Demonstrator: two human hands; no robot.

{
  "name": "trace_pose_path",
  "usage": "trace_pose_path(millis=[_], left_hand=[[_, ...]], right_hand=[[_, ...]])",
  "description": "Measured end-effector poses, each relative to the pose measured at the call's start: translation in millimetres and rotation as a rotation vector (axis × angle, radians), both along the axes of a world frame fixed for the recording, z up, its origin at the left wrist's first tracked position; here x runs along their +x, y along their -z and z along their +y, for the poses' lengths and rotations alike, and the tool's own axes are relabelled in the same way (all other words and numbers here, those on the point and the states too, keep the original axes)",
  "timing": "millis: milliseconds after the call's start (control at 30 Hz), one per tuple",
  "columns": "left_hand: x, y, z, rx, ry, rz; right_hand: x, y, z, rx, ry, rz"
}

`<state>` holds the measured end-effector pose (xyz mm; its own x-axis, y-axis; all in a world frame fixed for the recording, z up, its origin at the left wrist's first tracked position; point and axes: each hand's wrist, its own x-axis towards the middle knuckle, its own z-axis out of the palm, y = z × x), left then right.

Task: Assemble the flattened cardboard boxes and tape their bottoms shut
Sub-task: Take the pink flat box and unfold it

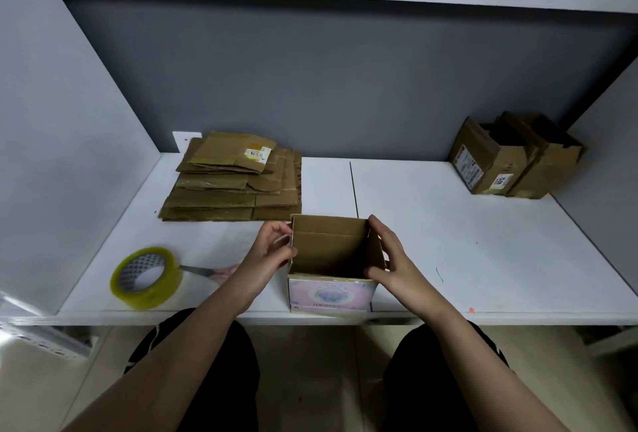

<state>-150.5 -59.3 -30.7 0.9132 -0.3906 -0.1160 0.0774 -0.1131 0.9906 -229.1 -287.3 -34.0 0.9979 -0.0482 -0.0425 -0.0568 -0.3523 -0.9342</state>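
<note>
Left hand: I see its fingers curled onto the left wall of the box, pinching near the top edge.
Right hand: it's clasping the right wall, fingertips up at the far corner, thumb low on the near side.
Box: squared up and open toward me, standing at the front edge of the table, pale printed label on the near face; I can't tell whether the bottom flaps are folded or taped.
Risk, shape: if either hand eases off, I reckon the walls skew back toward flat.
Risk, edge: it sits so near the front edge that a nudge could tip it into my lap.
Tape roll: well left, with scissors just beside it; reaching means freeing one hand.
Flat stack: behind left, more to do.
Assembled boxes: far right corner.
</note>
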Motion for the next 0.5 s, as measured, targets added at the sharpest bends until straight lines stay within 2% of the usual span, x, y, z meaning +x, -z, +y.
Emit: trace_pose_path(millis=[200,333,433,500], left_hand=[[-3,8,0,0.208,0.126,-0.159],[-3,7,0,0.194,0.107,-0.086],[-5,5,1,0.193,0.138,-0.035],[-7,5,2,0.209,0.179,-0.011]], right_hand=[[4,6,6,-0.073,0.047,-0.091],[6,7,8,-0.093,0.117,-0.164],[4,8,11,-0.066,0.066,-0.051],[2,10,9,-0.063,0.047,-0.053]])
